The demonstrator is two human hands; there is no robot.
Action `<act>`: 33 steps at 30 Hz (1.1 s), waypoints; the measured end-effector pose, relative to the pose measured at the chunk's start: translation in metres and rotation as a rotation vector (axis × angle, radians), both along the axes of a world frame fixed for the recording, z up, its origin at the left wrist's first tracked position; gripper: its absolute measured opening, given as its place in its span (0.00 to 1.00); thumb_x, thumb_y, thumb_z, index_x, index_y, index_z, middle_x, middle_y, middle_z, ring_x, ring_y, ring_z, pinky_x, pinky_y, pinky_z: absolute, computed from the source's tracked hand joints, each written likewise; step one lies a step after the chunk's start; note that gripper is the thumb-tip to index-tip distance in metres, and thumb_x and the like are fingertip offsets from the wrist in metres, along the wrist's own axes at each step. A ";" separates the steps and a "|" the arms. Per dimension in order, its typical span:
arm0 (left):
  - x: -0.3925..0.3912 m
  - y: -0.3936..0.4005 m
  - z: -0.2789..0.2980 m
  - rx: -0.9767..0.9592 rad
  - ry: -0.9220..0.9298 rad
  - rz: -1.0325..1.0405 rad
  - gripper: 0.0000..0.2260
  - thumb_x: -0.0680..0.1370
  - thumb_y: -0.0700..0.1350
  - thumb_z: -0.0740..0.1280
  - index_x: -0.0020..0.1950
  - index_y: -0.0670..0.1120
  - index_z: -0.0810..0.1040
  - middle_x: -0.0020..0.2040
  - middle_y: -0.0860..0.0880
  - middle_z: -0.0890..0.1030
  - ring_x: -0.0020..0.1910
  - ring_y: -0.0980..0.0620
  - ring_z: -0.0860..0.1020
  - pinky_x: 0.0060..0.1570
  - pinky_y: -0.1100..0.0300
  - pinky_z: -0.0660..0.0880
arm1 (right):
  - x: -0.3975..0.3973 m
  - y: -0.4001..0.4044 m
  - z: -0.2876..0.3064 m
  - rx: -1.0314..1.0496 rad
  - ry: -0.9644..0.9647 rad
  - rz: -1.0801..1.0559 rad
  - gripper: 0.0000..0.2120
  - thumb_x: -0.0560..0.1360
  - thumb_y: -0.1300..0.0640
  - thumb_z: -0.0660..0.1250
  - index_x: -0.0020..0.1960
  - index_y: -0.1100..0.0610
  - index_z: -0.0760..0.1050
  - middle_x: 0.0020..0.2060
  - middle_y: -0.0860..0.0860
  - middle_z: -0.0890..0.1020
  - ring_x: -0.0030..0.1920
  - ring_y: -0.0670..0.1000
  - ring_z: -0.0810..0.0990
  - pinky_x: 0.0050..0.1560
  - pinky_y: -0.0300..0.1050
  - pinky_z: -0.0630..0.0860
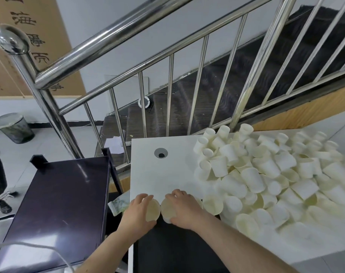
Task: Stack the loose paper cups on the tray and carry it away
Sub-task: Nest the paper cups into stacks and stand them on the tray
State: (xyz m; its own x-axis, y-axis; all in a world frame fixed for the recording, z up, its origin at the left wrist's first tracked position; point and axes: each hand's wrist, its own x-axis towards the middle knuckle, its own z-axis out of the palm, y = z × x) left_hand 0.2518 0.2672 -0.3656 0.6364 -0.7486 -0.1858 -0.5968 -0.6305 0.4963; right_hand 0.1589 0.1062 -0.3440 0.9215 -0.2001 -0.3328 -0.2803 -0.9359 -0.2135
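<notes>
1. Head view, near edge of the white table (159, 174): both hands are working close together, each one wrapping a paper cup, the two cups sitting side by side and almost touching
2. The left hand (138, 210) is curling its fingers over the left cup (153, 210), whose open mouth is facing the camera
3. The right hand (184, 208) is gripping the right cup (167, 209) from the far side, fingers bent over its rim, mouth also turning toward the camera
4. Both cups are hovering over the line where the white tabletop is meeting a dark surface (177, 251) directly under the forearms; whether that dark surface is the tray, I cannot tell
5. To the right, a big heap of loose cups (276, 174) is sprawling across the table, lying tipped, upside down and on their sides, reaching right up to the right wrist
6. A round cable hole (161, 153) is showing in the tabletop, well apart from the hands on the far side
7. To the left of the table a glossy dark cabinet top (63, 203) is sitting lower down, with a small green-printed packet (118, 204) poking out between it and the table, just beside the left hand
8. Behind everything a steel stair railing (128, 36) is rising over dark steps (236, 75), and a mesh waste bin (14, 128) is standing on the floor at far left
</notes>
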 end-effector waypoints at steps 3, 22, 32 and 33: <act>0.001 -0.002 -0.003 0.020 -0.014 -0.005 0.33 0.73 0.51 0.68 0.75 0.51 0.59 0.72 0.55 0.61 0.68 0.52 0.65 0.62 0.60 0.68 | 0.001 0.002 -0.003 0.007 -0.001 -0.008 0.30 0.74 0.57 0.68 0.73 0.56 0.62 0.68 0.55 0.66 0.66 0.57 0.68 0.69 0.50 0.64; -0.013 -0.052 0.031 -0.195 0.013 0.116 0.26 0.76 0.51 0.67 0.73 0.51 0.64 0.70 0.53 0.66 0.68 0.52 0.66 0.66 0.58 0.66 | -0.038 -0.091 0.032 -0.041 -0.196 -0.232 0.28 0.77 0.47 0.64 0.74 0.51 0.60 0.69 0.50 0.63 0.68 0.51 0.64 0.58 0.45 0.74; -0.061 -0.135 0.024 -0.192 0.086 0.216 0.24 0.76 0.51 0.66 0.71 0.53 0.65 0.68 0.56 0.67 0.65 0.56 0.69 0.61 0.65 0.67 | -0.072 -0.203 0.037 -0.042 -0.206 -0.288 0.29 0.77 0.47 0.64 0.75 0.52 0.59 0.69 0.50 0.63 0.67 0.52 0.66 0.58 0.46 0.74; -0.066 -0.146 0.024 -0.197 0.094 0.229 0.24 0.76 0.51 0.66 0.71 0.53 0.65 0.67 0.56 0.67 0.65 0.56 0.69 0.60 0.65 0.68 | -0.072 -0.214 0.037 -0.046 -0.205 -0.274 0.30 0.77 0.47 0.64 0.75 0.52 0.59 0.69 0.50 0.63 0.67 0.52 0.66 0.59 0.46 0.74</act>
State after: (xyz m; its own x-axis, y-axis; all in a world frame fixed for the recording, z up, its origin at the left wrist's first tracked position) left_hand 0.1854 0.1213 -0.3414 0.7793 -0.6156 -0.1171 -0.3967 -0.6293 0.6683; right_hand 0.0869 -0.1079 -0.3072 0.8783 -0.4600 -0.1307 -0.4782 -0.8417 -0.2507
